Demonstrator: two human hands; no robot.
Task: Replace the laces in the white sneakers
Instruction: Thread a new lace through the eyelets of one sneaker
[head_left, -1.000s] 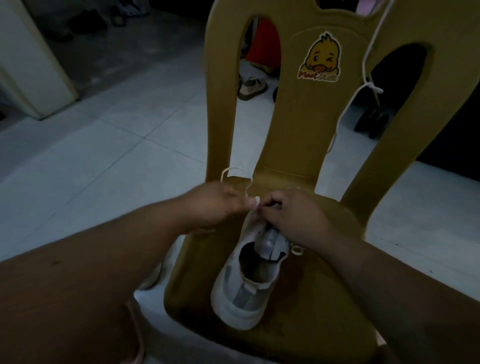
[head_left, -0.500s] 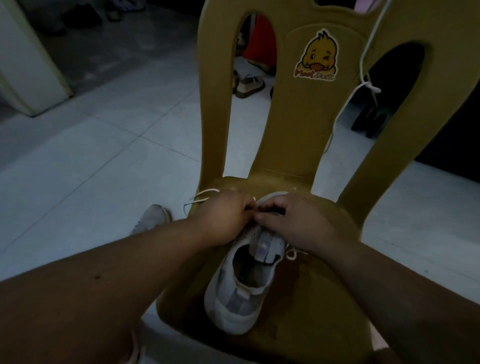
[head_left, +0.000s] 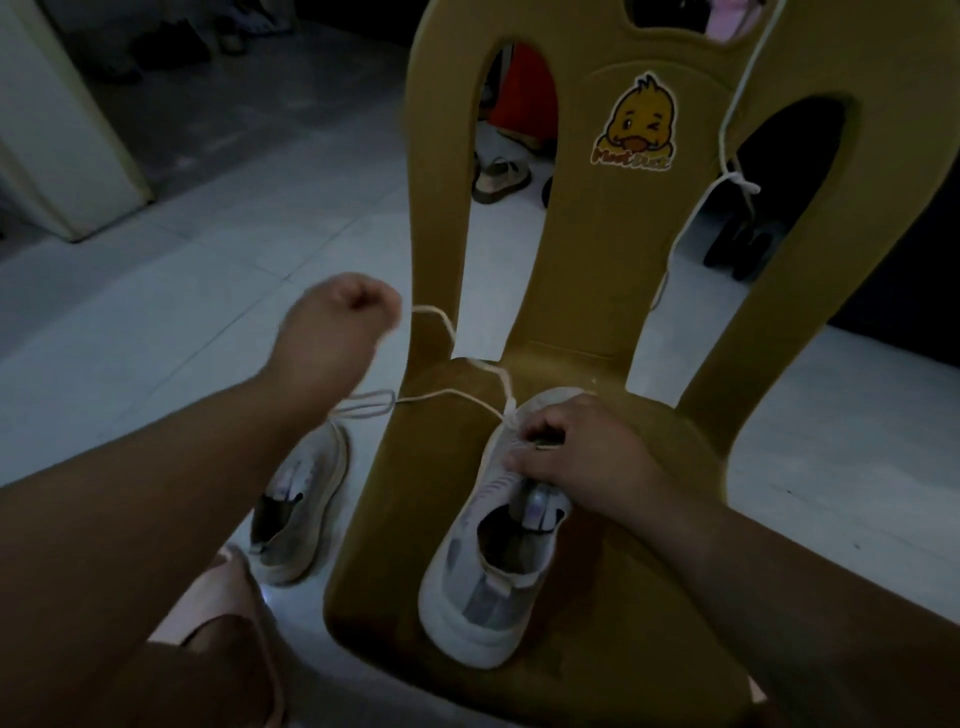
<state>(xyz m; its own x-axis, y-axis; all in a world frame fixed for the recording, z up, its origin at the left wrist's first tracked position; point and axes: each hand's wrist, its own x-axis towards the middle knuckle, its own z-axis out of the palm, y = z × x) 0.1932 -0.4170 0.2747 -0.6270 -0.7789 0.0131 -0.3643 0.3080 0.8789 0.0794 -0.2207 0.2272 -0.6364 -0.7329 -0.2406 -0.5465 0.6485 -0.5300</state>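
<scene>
A white sneaker (head_left: 493, 566) lies on the seat of a yellow plastic chair (head_left: 613, 597), heel toward me. My right hand (head_left: 576, 452) rests on its front part, fingers curled over the eyelets. My left hand (head_left: 337, 322) is raised to the left of the chair, fingers curled round a white lace (head_left: 447, 395) that runs from the shoe's front eyelets to it. A second white sneaker (head_left: 296, 509) stands on the floor left of the chair. Another white lace (head_left: 727, 171) hangs over the chair back at the upper right.
The chair back bears a duck sticker (head_left: 639, 127). Sandals (head_left: 498, 179) and dark shoes (head_left: 743, 244) lie on the tiled floor behind the chair. A pale cabinet (head_left: 57, 140) stands at the far left. My foot in a pink slipper (head_left: 228, 634) is at the bottom left.
My left hand has pulled away from the shoe, up and to the left, drawing the lace out through the eyelets. The right hand stays on the shoe. The sneaker on the floor has come into view.
</scene>
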